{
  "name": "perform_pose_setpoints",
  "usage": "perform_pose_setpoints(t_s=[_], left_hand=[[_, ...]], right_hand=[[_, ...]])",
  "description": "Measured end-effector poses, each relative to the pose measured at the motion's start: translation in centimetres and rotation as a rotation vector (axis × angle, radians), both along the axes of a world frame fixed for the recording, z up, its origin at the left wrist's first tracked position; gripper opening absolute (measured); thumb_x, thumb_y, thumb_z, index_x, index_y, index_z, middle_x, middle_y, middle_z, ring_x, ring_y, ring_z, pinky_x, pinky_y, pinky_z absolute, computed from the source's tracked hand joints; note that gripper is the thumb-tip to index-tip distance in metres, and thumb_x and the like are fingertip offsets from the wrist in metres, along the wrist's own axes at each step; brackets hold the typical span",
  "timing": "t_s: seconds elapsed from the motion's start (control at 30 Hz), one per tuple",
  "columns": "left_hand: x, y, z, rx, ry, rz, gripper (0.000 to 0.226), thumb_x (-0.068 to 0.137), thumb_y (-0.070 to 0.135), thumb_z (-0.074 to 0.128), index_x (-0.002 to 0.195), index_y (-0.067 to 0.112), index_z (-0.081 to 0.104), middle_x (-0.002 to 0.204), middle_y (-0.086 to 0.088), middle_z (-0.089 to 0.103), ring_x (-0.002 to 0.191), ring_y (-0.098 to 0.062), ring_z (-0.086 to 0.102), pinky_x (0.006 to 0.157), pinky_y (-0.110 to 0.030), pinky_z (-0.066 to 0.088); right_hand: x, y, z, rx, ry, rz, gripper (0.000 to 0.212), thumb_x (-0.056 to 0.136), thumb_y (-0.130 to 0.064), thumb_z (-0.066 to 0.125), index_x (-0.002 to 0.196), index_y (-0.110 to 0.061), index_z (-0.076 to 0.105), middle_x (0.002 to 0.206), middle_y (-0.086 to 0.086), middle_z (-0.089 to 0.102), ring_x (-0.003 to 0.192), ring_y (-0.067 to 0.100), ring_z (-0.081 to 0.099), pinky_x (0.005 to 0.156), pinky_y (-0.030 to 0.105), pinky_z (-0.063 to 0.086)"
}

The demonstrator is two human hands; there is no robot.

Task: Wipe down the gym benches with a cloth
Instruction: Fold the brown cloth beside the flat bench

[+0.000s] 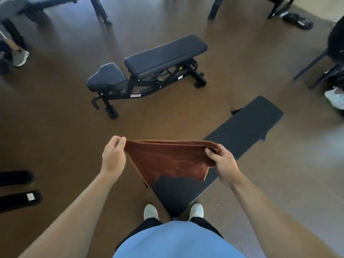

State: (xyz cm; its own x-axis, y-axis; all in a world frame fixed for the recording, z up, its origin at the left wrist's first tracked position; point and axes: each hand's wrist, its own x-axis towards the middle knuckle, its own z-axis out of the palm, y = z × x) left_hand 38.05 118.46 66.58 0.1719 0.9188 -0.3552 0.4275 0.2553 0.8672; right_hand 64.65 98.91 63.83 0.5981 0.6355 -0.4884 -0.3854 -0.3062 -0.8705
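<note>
A brown cloth (167, 159) hangs folded and stretched between my hands, above the near half of a flat black bench (245, 127). My left hand (113, 155) pinches the cloth's left top corner. On the other end, my right hand (221, 161) grips the right top corner. The flat bench runs from between my feet toward the upper right, and the cloth hides part of its pad. A second bench, black and adjustable (163, 56), stands on the floor farther ahead, untouched.
Brown floor (55, 118) lies all around. Black equipment feet (18, 200) sit at the left edge. Other people's shoes (20, 58) and legs show at far left and far right (335, 97). Chair legs (316, 62) and more frames stand at the top.
</note>
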Motion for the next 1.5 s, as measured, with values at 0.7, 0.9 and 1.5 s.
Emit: perform_pose_setpoints(t_s=[0.7, 0.9, 1.5], left_hand=[[8.1, -6.1, 2.9, -0.389, -0.340, -0.499, 0.030, 0.104, 0.031, 0.057, 0.097, 0.010, 0.077, 0.097, -0.011, 0.077, 0.090, -0.018, 0.071, 0.085, -0.032, 0.057], [8.4, -6.8, 3.1, -0.329, -0.265, -0.446, 0.026, 0.104, 0.031, 0.058, 0.096, 0.022, 0.081, 0.094, -0.003, 0.080, 0.090, -0.014, 0.075, 0.081, -0.027, 0.056], [7.0, -7.5, 3.5, -0.259, -0.158, -0.525, 0.026, 0.102, 0.039, 0.058, 0.101, 0.027, 0.081, 0.093, 0.005, 0.079, 0.094, -0.010, 0.074, 0.082, -0.021, 0.053]], right_hand=[[-2.0, 2.8, 6.1, 0.005, -0.373, 0.445, 0.032, 0.083, -0.034, 0.088, 0.072, -0.033, 0.059, 0.060, -0.012, 0.058, 0.055, 0.006, 0.046, 0.055, 0.025, 0.040], [-2.6, 2.1, 5.8, 0.002, -0.359, 0.405, 0.011, 0.082, -0.034, 0.087, 0.083, -0.029, 0.078, 0.076, 0.003, 0.077, 0.071, 0.022, 0.070, 0.081, 0.052, 0.061], [-3.8, 2.2, 7.1, -0.005, -0.334, 0.450, 0.018, 0.084, -0.044, 0.082, 0.084, -0.027, 0.077, 0.074, 0.009, 0.071, 0.067, 0.016, 0.065, 0.068, 0.038, 0.058]])
